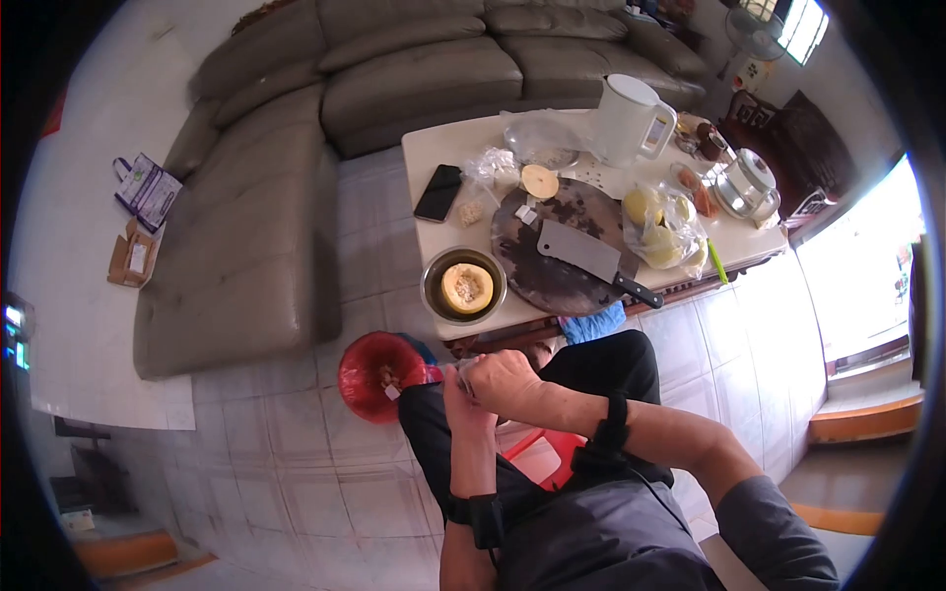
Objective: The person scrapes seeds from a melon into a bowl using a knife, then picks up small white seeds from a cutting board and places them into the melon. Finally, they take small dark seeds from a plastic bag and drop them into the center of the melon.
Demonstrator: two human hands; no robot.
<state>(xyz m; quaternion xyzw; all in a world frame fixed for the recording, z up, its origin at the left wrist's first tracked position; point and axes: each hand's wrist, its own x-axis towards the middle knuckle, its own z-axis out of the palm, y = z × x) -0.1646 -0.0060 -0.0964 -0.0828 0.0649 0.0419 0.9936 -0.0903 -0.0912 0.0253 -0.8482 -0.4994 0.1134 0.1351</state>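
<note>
My left hand [465, 406] and my right hand [505, 382] are pressed together over my lap, near the table's front edge. Both are closed, and a small pale or clear thing shows between the fingers, too small to name. To their left stands a red bin [360, 379] lined with plastic, scraps in its bottom. Beyond the hands, a metal bowl [428, 295] holds a hollowed yellow fruit half [467, 305] with pale bits in it. On the round dark chopping board [532, 281] lie a cleaver [579, 250] and a pale cut fruit piece [540, 181].
A phone [438, 192], a plastic bag of yellow-green fruit [662, 231], a white jug [628, 118], a glass kettle [746, 185] and a green-handled tool [716, 262] sit on the table [426, 236]. A grey sofa [236, 227] runs behind and left.
</note>
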